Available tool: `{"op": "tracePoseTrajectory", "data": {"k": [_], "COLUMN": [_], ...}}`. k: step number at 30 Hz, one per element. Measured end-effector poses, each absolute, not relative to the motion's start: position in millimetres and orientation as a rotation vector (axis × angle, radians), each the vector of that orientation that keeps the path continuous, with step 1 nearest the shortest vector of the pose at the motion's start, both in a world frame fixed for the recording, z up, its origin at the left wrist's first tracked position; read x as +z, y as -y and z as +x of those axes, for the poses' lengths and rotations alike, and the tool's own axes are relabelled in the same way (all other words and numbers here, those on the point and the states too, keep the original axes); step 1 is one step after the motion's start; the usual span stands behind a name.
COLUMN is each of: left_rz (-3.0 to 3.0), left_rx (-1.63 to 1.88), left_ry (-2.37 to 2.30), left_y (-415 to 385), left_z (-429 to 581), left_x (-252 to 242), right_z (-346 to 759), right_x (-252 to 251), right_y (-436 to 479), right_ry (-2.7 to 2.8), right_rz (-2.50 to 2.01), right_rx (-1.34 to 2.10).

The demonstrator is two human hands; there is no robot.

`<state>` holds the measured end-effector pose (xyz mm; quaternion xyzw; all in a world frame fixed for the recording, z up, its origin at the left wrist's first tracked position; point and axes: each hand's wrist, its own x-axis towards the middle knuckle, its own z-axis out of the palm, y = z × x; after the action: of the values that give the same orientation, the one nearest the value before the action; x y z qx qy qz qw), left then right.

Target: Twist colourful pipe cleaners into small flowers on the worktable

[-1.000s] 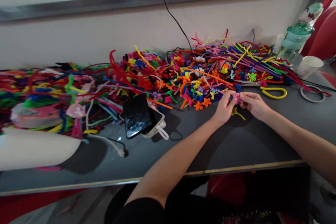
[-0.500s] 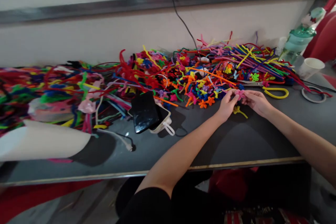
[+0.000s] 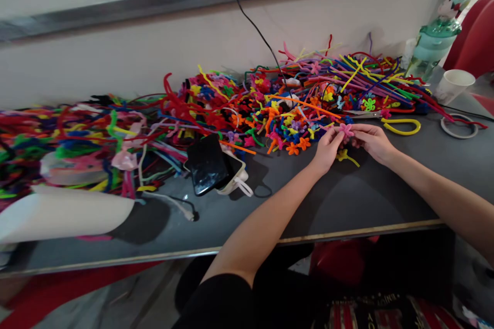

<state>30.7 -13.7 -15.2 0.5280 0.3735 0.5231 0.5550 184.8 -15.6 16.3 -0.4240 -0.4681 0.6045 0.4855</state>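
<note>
Between my two hands is a pink pipe-cleaner flower (image 3: pixel 346 131), its petals showing above the fingertips. My left hand (image 3: pixel 327 150) pinches it from the left, thumb against the petals. On the other side, the fingers of my right hand (image 3: pixel 373 142) are closed on its right edge; their tips are partly hidden. Just below the hands a yellow pipe-cleaner piece (image 3: pixel 348 158) lies on the dark table (image 3: pixel 370 195). Behind them are small orange flowers (image 3: pixel 298 147) and scissors with a yellow handle (image 3: pixel 402 127).
A heap of coloured pipe cleaners (image 3: pixel 370 79) runs along the wall. Left of my arm lie a black phone (image 3: pixel 209 165), a white cable (image 3: pixel 173 204) and a rolled white sheet (image 3: pixel 77 213). At right are a tape ring (image 3: pixel 458 127), a paper cup (image 3: pixel 454 86) and a green bottle (image 3: pixel 434 46).
The view has shifted slightly. The pink flower has turned so that more of its petals show above my fingers; both hands still hold it in the same place over the table.
</note>
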Motion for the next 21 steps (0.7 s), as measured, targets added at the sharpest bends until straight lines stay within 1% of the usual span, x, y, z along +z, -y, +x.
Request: {"op": "tracePoseTrajectory", "data": {"k": [6,9,14,21], "left_rz": [1.33,1.342,1.355,1.354], "left_rx": [1.272,1.324,1.318,1.338], "left_ry": [-0.87,-0.845,-0.909,-0.892], "left_y": [17,17,17,18], "left_z": [32,32,31,31], "left_x": [-12,-11,-11,-11], "right_z": [192,195,195,193], "right_x": [15,17,17,12], "right_y": [14,16,18,22], "right_ry": [1.401,1.515,1.471,1.637], "right_rz": [-1.072,-1.051,-1.096,-1.106], "right_rx": [1.074,0.951,0.877,0.789]}}
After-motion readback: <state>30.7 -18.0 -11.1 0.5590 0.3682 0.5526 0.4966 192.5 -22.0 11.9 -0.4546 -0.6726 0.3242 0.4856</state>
